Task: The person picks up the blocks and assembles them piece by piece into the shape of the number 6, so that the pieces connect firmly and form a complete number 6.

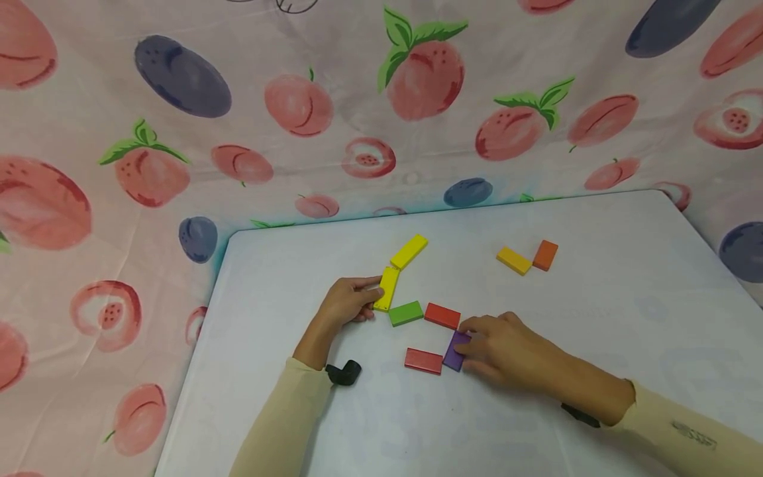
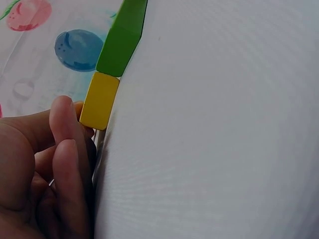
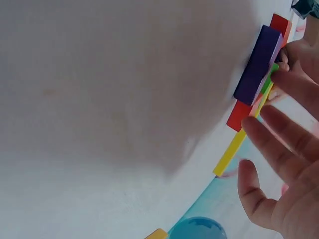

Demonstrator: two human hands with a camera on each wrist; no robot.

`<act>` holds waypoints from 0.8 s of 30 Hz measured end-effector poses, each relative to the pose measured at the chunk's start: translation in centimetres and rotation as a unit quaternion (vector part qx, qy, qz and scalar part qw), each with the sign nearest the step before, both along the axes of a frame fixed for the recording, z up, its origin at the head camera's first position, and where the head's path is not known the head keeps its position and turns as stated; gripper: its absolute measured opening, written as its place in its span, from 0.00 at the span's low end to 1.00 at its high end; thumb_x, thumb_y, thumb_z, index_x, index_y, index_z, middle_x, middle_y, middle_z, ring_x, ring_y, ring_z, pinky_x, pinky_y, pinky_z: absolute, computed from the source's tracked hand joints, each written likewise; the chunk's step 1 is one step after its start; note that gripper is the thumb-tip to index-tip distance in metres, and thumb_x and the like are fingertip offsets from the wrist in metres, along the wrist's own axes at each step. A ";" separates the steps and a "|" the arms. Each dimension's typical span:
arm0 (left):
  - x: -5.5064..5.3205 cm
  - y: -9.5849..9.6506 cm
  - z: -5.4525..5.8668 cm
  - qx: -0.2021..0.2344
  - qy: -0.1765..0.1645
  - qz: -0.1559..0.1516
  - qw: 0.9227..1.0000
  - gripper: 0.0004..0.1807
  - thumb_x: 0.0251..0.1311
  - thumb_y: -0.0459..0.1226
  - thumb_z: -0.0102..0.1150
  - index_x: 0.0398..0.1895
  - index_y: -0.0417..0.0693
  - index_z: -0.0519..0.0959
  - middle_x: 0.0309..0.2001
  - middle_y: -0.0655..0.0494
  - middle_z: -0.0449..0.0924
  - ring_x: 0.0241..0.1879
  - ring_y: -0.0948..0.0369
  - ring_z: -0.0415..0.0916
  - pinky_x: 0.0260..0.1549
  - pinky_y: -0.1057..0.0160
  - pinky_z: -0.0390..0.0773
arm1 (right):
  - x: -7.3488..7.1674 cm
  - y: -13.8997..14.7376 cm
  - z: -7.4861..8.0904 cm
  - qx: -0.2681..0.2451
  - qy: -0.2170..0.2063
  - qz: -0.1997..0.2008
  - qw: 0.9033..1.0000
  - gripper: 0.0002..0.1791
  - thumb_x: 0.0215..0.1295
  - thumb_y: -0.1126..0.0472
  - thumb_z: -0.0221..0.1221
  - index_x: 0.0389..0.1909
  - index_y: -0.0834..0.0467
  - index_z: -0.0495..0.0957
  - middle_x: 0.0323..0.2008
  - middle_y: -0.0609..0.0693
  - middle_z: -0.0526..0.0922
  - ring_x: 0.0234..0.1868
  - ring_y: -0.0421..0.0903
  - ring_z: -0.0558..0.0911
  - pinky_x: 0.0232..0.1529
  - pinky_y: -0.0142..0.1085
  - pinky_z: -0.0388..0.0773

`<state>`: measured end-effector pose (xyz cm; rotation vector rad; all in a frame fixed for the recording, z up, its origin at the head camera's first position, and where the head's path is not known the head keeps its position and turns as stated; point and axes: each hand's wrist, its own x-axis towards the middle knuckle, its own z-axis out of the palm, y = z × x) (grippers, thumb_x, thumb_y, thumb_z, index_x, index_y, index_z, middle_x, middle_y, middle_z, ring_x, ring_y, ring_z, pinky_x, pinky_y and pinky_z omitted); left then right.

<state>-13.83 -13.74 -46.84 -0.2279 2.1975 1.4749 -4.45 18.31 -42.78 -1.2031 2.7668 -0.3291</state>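
Note:
My left hand (image 1: 347,301) holds a yellow block (image 1: 389,286) lying flat, thumb over its near face. In the left wrist view, fingers (image 2: 64,119) lie beside the yellow block's end (image 2: 99,102), next to a green block (image 2: 119,45). My right hand (image 1: 507,351) is at a purple block (image 1: 456,351), its fingers loosely spread in the right wrist view; I cannot tell whether they touch it. The blocks form a bent chain: another yellow block (image 1: 409,252), the held one, green (image 1: 406,313), red (image 1: 442,315), purple, and a second red block (image 1: 423,361).
An amber block (image 1: 514,260) and an orange block (image 1: 545,255) lie corner to corner at the table's back right. The white table (image 1: 286,265) meets a fruit-printed cloth (image 1: 238,99) along its back and left edges. A black wrist device (image 1: 344,373) sits at the left cuff.

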 end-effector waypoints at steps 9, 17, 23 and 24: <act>0.0 0.1 0.3 0.000 -0.002 0.000 1.000 0.22 0.66 0.46 0.67 0.64 0.64 0.81 0.23 0.53 0.78 0.19 0.62 0.77 0.22 0.68 0.76 | 0.4 0.3 -0.2 0.023 -0.022 0.013 0.999 0.16 0.66 0.49 0.67 0.53 0.45 0.88 0.58 0.49 0.85 0.56 0.45 0.85 0.50 0.48 0.80; 0.0 0.1 0.3 -0.006 0.000 -0.002 1.000 0.22 0.65 0.46 0.67 0.63 0.64 0.82 0.23 0.53 0.78 0.19 0.62 0.77 0.22 0.69 0.76 | 0.0 0.6 -0.1 0.010 -0.019 0.029 0.999 0.15 0.67 0.52 0.67 0.52 0.49 0.88 0.58 0.52 0.85 0.57 0.48 0.85 0.49 0.47 0.83; 0.1 0.1 0.3 -0.002 -0.003 0.000 1.000 0.23 0.65 0.46 0.67 0.64 0.64 0.81 0.23 0.54 0.78 0.19 0.62 0.77 0.21 0.69 0.76 | -0.3 0.7 0.2 -0.016 -0.030 0.042 0.999 0.14 0.66 0.54 0.67 0.50 0.52 0.89 0.56 0.54 0.86 0.51 0.48 0.88 0.48 0.44 0.86; 0.1 0.1 0.3 -0.002 -0.003 0.000 1.000 0.23 0.65 0.46 0.67 0.64 0.64 0.81 0.23 0.54 0.78 0.19 0.62 0.77 0.21 0.69 0.76 | -0.3 0.7 0.3 -0.020 -0.031 0.044 0.998 0.13 0.66 0.54 0.67 0.49 0.53 0.89 0.56 0.54 0.86 0.51 0.48 0.88 0.48 0.44 0.86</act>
